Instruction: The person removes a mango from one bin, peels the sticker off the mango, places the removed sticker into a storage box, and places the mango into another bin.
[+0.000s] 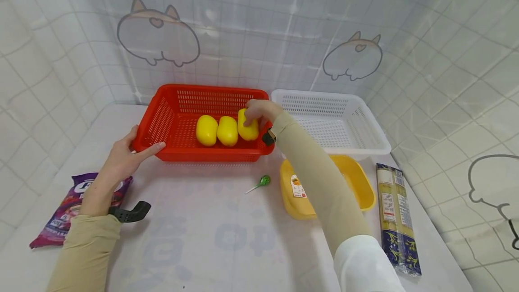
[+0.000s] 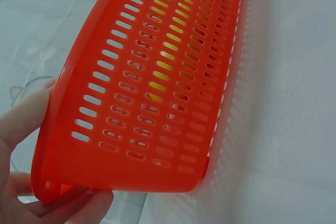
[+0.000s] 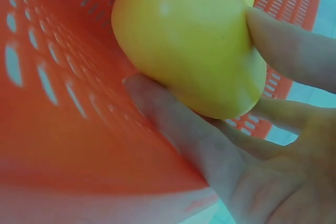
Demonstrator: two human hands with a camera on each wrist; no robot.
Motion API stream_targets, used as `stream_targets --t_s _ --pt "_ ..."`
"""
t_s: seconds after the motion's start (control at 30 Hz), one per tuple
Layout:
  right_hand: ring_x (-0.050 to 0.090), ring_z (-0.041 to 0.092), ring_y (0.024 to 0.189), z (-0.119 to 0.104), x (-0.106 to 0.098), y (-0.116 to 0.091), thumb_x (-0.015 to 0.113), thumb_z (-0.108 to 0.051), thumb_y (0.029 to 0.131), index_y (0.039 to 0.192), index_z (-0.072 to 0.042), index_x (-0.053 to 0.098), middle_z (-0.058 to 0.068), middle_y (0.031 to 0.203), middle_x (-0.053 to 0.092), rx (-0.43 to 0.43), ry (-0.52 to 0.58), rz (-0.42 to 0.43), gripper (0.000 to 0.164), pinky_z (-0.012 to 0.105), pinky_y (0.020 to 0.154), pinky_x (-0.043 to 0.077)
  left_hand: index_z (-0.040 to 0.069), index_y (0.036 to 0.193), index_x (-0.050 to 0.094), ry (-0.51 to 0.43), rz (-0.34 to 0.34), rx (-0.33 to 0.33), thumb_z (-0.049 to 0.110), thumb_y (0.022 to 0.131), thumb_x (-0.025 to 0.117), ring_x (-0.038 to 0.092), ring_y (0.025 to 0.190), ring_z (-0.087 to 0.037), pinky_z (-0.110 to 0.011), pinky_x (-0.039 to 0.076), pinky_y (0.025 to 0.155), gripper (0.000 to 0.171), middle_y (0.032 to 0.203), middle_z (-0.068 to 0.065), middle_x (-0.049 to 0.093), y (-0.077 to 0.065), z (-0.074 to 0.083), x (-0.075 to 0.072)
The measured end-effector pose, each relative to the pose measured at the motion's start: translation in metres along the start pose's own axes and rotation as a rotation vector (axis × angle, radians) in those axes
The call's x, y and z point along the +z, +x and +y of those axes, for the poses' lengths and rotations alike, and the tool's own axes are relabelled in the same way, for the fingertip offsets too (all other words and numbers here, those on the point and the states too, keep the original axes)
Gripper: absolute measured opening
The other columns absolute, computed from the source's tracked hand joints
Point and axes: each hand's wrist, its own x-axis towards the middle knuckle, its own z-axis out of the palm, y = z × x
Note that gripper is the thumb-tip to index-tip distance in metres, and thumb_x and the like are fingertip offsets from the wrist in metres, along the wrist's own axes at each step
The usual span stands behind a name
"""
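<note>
A red basket (image 1: 211, 153) holds three plump yellow bell peppers in a row along its right half. My right hand (image 1: 259, 111) reaches into it and grips the rightmost yellow bell pepper (image 3: 189, 45), thumb and fingers on both its sides. In the right wrist view a bit of green shows at the pepper's end. The middle pepper (image 1: 227, 131) and the left pepper (image 1: 207, 130) lie close beside it. My left hand (image 1: 129, 152) grips the basket's left front corner; in the left wrist view its fingers wrap the rim (image 2: 44, 145).
Right of the red basket stands a white basket (image 1: 379, 141). Before it is a yellow tub (image 1: 298, 206), partly behind my right forearm. A green lollipop (image 1: 264, 180) lies on the table (image 1: 202, 220). Noodle packs (image 1: 397, 220) lie far right, a purple snack bag (image 1: 61, 224) under my left forearm.
</note>
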Motion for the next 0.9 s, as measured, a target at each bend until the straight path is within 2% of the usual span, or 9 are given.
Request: stream_targets --t_s 0.23,0.5,0.7,0.9 --pt "0.047 0.031 0.131 -0.004 0.001 0.004 0.062 -0.012 0.098 0.16 -0.012 0.016 0.009 0.162 0.024 0.061 0.001 -0.038 0.078 0.043 0.099 0.054 0.013 0.158 -0.013 0.016 0.005 -0.011 0.067 0.091 0.056 0.023 0.142 -0.054 -0.073 0.035 0.104 0.11 0.163 -0.03 0.012 -0.001 0.001 0.0" --pt "0.049 0.031 0.132 0.0 0.005 0.012 0.064 -0.011 0.096 0.159 -0.013 0.023 0.008 0.161 0.028 0.078 0.019 -0.069 0.075 0.045 0.103 0.052 0.012 0.158 -0.013 0.016 0.0 -0.011 0.065 0.092 0.056 0.024 0.141 -0.054 -0.073 0.034 0.104 0.108 0.162 -0.031 0.013 -0.001 0.003 0.0" --pt "0.054 0.031 0.127 0.003 0.007 0.016 0.065 -0.011 0.096 0.16 -0.014 0.023 0.006 0.164 0.025 0.09 0.066 -0.069 0.077 0.045 0.102 0.052 0.012 0.157 -0.013 0.018 -0.003 -0.018 0.066 0.092 0.055 0.025 0.141 -0.054 -0.072 0.033 0.105 0.109 0.162 -0.031 0.013 -0.002 0.005 -0.001" --pt "0.052 0.034 0.129 0.003 0.009 0.019 0.065 -0.013 0.096 0.159 -0.014 0.024 0.007 0.163 0.025 0.088 0.06 -0.084 0.075 0.047 0.1 0.053 0.012 0.158 -0.012 0.03 0.003 -0.011 0.065 0.092 0.055 0.026 0.14 -0.054 -0.073 0.033 0.105 0.108 0.161 -0.032 0.015 -0.003 0.006 -0.003"
